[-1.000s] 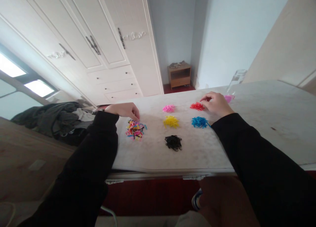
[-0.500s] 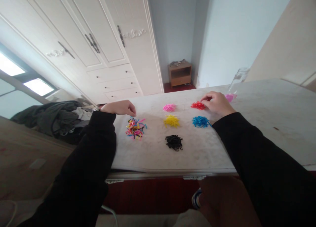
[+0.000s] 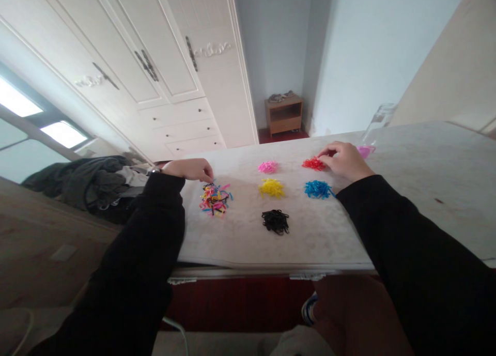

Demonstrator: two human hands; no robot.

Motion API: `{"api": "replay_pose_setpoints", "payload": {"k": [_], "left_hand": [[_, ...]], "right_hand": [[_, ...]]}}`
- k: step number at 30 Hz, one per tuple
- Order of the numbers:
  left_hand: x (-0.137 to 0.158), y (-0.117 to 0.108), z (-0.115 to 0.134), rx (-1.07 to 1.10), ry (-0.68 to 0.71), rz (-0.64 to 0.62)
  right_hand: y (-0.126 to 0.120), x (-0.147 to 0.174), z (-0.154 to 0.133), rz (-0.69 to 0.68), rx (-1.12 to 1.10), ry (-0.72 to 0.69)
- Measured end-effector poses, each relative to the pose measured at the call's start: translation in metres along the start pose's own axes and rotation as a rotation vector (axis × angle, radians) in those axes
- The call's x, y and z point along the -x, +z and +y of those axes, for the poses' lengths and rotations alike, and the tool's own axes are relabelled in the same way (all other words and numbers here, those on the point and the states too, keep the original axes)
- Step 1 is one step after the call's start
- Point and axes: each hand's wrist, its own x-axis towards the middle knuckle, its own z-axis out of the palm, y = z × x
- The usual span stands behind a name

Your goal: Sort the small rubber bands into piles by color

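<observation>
My left hand (image 3: 192, 169) is at the far edge of a mixed-colour pile of small rubber bands (image 3: 215, 201), fingers pinched together and pointing down; whatever they hold is too small to see. On the right, my right hand (image 3: 344, 160) touches the right side of a red pile of rubber bands (image 3: 312, 163), thumb and fingers drawn together. Its fingertips partly hide what is between them. Single-colour piles lie between and near the hands: pink rubber bands (image 3: 268, 167), yellow rubber bands (image 3: 272, 188), blue rubber bands (image 3: 318, 189) and black rubber bands (image 3: 275, 221).
The piles lie on a pale table (image 3: 232, 242) whose front edge is close to me. A clear glass bottle (image 3: 377, 122) with something pink at its base stands behind my right hand. Dark clothes (image 3: 85, 185) are heaped to the left. A white wardrobe (image 3: 155, 46) stands beyond.
The view has shifted slightly. My left fingertips have come closer to the mixed pile's far edge. My right hand stays at the red pile with little change.
</observation>
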Motion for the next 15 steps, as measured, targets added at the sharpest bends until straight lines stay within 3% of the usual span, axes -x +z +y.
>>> {"api": "replay_pose_setpoints", "payload": {"k": [4,15], "left_hand": [[0.002,-0.001,0.006,0.077,-0.034,0.031],[0.006,-0.003,0.016,0.145,0.034,0.123]], "right_hand": [[-0.001,-0.001,0.001,-0.001,-0.011,0.003],[-0.003,-0.001,-0.002,-0.02,-0.004,0.023]]}}
